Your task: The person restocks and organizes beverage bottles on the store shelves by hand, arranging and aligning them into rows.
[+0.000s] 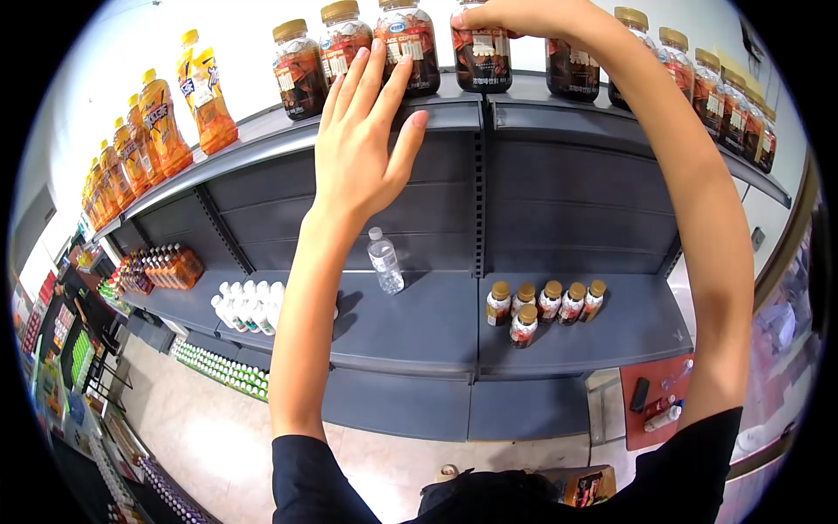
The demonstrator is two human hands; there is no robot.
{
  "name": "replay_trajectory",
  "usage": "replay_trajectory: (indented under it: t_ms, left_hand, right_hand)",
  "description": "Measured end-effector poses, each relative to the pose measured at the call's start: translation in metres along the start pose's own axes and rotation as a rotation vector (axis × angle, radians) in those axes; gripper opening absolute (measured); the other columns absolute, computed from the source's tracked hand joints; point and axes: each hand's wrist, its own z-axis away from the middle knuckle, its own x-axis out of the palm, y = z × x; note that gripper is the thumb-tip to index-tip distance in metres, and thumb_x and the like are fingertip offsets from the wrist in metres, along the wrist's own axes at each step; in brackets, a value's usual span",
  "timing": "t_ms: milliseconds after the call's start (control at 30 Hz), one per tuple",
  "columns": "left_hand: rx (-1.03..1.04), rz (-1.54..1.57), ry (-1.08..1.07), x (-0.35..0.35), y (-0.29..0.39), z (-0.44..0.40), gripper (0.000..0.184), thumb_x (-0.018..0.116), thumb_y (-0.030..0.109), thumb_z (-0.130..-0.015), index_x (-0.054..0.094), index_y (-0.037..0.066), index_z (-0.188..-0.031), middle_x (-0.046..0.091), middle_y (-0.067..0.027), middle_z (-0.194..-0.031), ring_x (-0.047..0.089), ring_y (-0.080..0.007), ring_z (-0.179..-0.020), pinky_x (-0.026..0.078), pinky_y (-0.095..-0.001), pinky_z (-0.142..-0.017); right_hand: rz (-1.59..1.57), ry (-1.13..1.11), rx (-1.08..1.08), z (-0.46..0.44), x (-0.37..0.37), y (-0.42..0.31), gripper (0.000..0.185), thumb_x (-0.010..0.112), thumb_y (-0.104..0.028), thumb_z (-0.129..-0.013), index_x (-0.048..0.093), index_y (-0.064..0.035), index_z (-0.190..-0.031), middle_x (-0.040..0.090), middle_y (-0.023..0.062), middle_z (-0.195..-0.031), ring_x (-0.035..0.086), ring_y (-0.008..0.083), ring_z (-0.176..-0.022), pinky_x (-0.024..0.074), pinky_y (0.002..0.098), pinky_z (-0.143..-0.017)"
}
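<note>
Dark coffee bottles with gold caps stand along the top shelf [524, 98]. My left hand [367, 140] has its fingers spread against the front of two of them, a middle bottle [343, 39] and the one to its right [410, 44]. Another bottle [298, 74] stands just left of these. Up at the right, my right hand [489, 19] is curled round the upper part of a separate bottle [483, 65], which is upright on the shelf. More coffee bottles [572, 70] stand farther right, partly behind my right forearm.
Orange drink bottles [206, 96] line the top shelf's left part. On the lower shelf [401, 336] are white bottles [249, 306], a clear bottle [385, 262] and several small coffee bottles [549, 301]. A red surface [642, 419] holding small items is at the lower right.
</note>
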Motion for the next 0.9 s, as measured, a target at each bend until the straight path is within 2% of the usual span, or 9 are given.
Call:
replay_trajectory:
  t_ms: [167, 267, 433, 467, 567, 667, 800, 833, 900]
  left_hand:
    - [-0.020, 0.031, -0.016, 0.000, 0.004, 0.003, 0.058, 0.058, 0.036, -0.102, 0.054, 0.004, -0.150, 0.044, -0.0252, -0.160, 0.040, -0.0408, -0.150, 0.030, -0.0506, -0.123]
    - [-0.031, 0.022, -0.038, -0.002, 0.009, 0.004, 0.058, 0.056, 0.033, -0.104, 0.050, 0.006, -0.155, 0.040, -0.0213, -0.164, 0.035, -0.0391, -0.153, 0.029, -0.0471, -0.124]
    - [0.045, 0.005, 0.079, -0.007, -0.007, -0.014, 0.049, 0.069, 0.031, -0.094, 0.064, 0.008, -0.137, 0.048, -0.0233, -0.156, 0.045, -0.0433, -0.143, 0.033, -0.0533, -0.120]
    - [0.030, 0.065, 0.150, -0.008, -0.010, -0.023, 0.041, 0.068, 0.024, -0.097, 0.067, 0.008, -0.135, 0.054, -0.0183, -0.154, 0.046, -0.0399, -0.144, 0.034, -0.0510, -0.120]
    - [-0.066, 0.083, 0.134, -0.025, -0.009, -0.067, 0.044, 0.065, 0.020, -0.097, 0.060, -0.005, -0.133, 0.061, -0.0279, -0.134, 0.049, -0.0460, -0.134, 0.040, -0.0523, -0.112]
    - [-0.043, -0.020, 0.085, -0.024, -0.012, -0.100, 0.040, 0.062, 0.019, -0.098, 0.062, -0.006, -0.129, 0.066, -0.0288, -0.122, 0.055, -0.0481, -0.127, 0.043, -0.0547, -0.107]
    - [-0.164, -0.055, -0.154, -0.024, -0.020, -0.128, 0.053, 0.068, 0.037, -0.093, 0.068, -0.006, -0.124, 0.071, -0.0305, -0.117, 0.059, -0.0495, -0.124, 0.044, -0.0553, -0.111]
    - [-0.166, -0.012, -0.193, -0.025, -0.024, -0.132, 0.063, 0.071, 0.048, -0.089, 0.070, -0.005, -0.123, 0.071, -0.0311, -0.119, 0.056, -0.0487, -0.130, 0.040, -0.0560, -0.116]
    - [-0.224, -0.028, -0.293, -0.029, -0.018, -0.131, 0.068, 0.073, 0.051, -0.087, 0.068, -0.005, -0.125, 0.070, -0.0317, -0.122, 0.053, -0.0492, -0.133, 0.038, -0.0568, -0.118]
  right_hand:
    - [0.029, -0.097, -0.002, 0.008, -0.018, -0.010, 0.049, 0.084, -0.039, -0.075, 0.077, 0.0047, -0.095, 0.076, 0.0248, -0.090, 0.074, 0.0356, -0.084, 0.0582, 0.0420, -0.078]
    - [0.036, -0.072, 0.016, 0.013, -0.018, -0.012, 0.048, 0.084, -0.037, -0.075, 0.076, 0.0070, -0.093, 0.075, 0.0257, -0.088, 0.074, 0.0346, -0.083, 0.0583, 0.0411, -0.077]
    - [-0.028, -0.028, -0.003, 0.024, -0.021, -0.011, 0.049, 0.084, -0.037, -0.075, 0.076, 0.0074, -0.092, 0.075, 0.0259, -0.088, 0.074, 0.0344, -0.084, 0.0585, 0.0409, -0.077]
    - [-0.041, -0.038, -0.005, 0.027, -0.025, -0.013, 0.049, 0.085, -0.038, -0.075, 0.076, 0.0074, -0.092, 0.075, 0.0258, -0.088, 0.074, 0.0345, -0.084, 0.0586, 0.0408, -0.077]
    - [0.095, -0.030, -0.014, 0.023, -0.024, -0.014, 0.049, 0.083, -0.037, -0.074, 0.076, 0.0074, -0.091, 0.075, 0.0269, -0.088, 0.074, 0.0374, -0.082, 0.0592, 0.0424, -0.075]
    - [0.219, -0.040, -0.003, 0.023, -0.028, -0.021, 0.047, 0.081, -0.037, -0.075, 0.077, 0.0068, -0.091, 0.074, 0.0274, -0.087, 0.074, 0.0387, -0.082, 0.0593, 0.0438, -0.074]
    - [0.270, -0.044, -0.039, 0.034, -0.036, -0.030, 0.045, 0.079, -0.039, -0.077, 0.078, 0.0048, -0.091, 0.075, 0.0259, -0.087, 0.074, 0.0390, -0.086, 0.0597, 0.0456, -0.077]
    - [0.282, -0.022, -0.051, 0.034, -0.035, -0.030, 0.044, 0.078, -0.038, -0.079, 0.078, 0.0043, -0.092, 0.075, 0.0255, -0.089, 0.074, 0.0389, -0.088, 0.0596, 0.0459, -0.079]
    - [0.299, 0.025, -0.083, 0.034, -0.031, -0.032, 0.043, 0.076, -0.037, -0.081, 0.079, 0.0033, -0.095, 0.076, 0.0248, -0.092, 0.074, 0.0389, -0.092, 0.0594, 0.0466, -0.083]
